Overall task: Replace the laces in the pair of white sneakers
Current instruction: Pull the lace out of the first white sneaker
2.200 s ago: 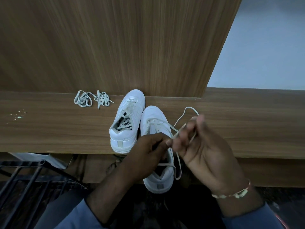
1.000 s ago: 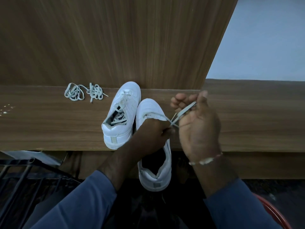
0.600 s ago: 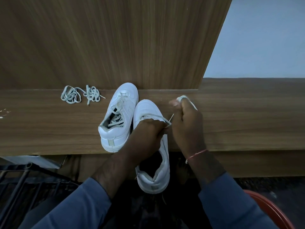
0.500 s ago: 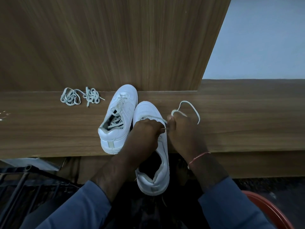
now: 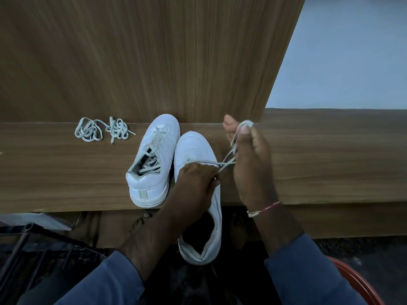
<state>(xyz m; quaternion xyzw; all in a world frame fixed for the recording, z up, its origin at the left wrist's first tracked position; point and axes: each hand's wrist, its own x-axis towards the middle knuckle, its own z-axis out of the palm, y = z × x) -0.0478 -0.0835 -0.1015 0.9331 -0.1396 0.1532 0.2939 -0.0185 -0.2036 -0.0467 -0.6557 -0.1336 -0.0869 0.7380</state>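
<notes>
two white sneakers stand side by side on a wooden worktop (image 5: 319,164), toes towards a tall wood-grain panel (image 5: 154,58). the laced sneaker (image 5: 154,172) sits fully on the worktop, a pale lace criss-crossed over its tongue. just to its right, touching it, the second sneaker (image 5: 191,146) lies with its heel hanging past the worktop's front edge and its opening dark and bare.

the left hand (image 5: 196,183) rests on the middle of the second sneaker, fingers curled, fingertips pinching a thin pale lace (image 5: 226,161) at the shoe's right side. from there the lace runs up and to the right, stretched in two strands, to the right hand (image 5: 251,164). the right hand is raised above the worktop with its fingers curled around the lace, a loop of it showing over the fingertips at the top. a thin bracelet (image 5: 263,210) circles the right wrist, and both arms wear blue sleeves.

a tangled bunch of loose laces (image 5: 101,131) lies on the worktop, well left of the shoes, near the panel. a dark metal rack (image 5: 33,249) shows at lower left, a red curved rim (image 5: 356,280) at lower right.
</notes>
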